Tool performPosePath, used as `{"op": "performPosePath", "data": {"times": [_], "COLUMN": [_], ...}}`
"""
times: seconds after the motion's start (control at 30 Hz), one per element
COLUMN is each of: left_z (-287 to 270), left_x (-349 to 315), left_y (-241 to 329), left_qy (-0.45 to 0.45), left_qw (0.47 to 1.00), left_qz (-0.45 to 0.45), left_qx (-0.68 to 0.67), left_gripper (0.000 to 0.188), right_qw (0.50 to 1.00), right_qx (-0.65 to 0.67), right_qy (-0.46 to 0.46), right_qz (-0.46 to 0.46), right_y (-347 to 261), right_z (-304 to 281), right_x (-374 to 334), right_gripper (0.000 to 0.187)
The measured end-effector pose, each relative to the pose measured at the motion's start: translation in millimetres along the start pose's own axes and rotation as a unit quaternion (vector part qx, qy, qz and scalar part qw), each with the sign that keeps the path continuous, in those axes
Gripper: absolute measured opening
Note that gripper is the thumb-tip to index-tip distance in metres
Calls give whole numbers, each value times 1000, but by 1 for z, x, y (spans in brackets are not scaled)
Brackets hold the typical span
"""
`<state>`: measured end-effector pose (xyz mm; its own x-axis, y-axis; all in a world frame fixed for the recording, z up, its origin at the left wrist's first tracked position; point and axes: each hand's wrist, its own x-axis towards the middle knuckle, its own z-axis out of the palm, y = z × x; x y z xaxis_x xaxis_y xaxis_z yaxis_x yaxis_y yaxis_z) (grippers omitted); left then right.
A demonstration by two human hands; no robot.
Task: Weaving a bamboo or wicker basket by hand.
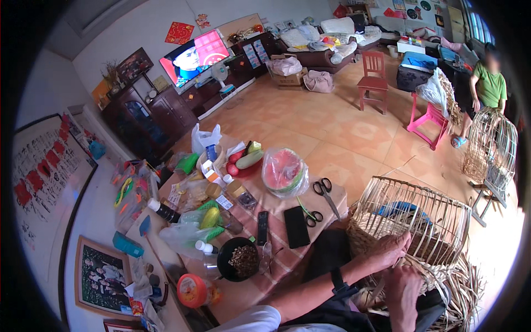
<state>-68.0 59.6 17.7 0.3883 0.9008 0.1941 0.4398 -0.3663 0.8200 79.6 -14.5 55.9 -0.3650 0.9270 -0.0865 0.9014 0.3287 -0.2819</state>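
Observation:
A half-woven basket rests at my lap, with bare upright ribs above and a woven straw band below. My left hand, a black band on its wrist, is closed in a pinch at the near side of the weave. Just below it my right hand has curled fingers closed on a pale straw strip at the same edge. Fingertips of both hands are partly hidden. Loose straw strips hang and pile to the right of my hands. Something blue shows inside the basket through the ribs.
Left of me stands a table with a checked cloth, holding scissors, a black phone, a remote, wrapped watermelon and a black bowl. A person in green is at far right beside another ribbed basket.

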Motion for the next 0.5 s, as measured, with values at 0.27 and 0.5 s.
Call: {"op": "performPosePath", "data": {"times": [0.27,0.5], "left_z": [26,-7], "left_x": [-9,-18], "left_y": [-3,-7], "left_qy": [71,58], "left_qw": [987,985], "left_qz": [-114,-107], "left_qx": [-88,-125], "left_gripper": [16,22], "right_qw": [986,996], "right_qx": [117,-39], "right_qy": [122,47], "right_qz": [5,-64], "right_y": [45,34], "right_z": [-9,-13], "right_x": [35,56], "right_gripper": [17,14]}}
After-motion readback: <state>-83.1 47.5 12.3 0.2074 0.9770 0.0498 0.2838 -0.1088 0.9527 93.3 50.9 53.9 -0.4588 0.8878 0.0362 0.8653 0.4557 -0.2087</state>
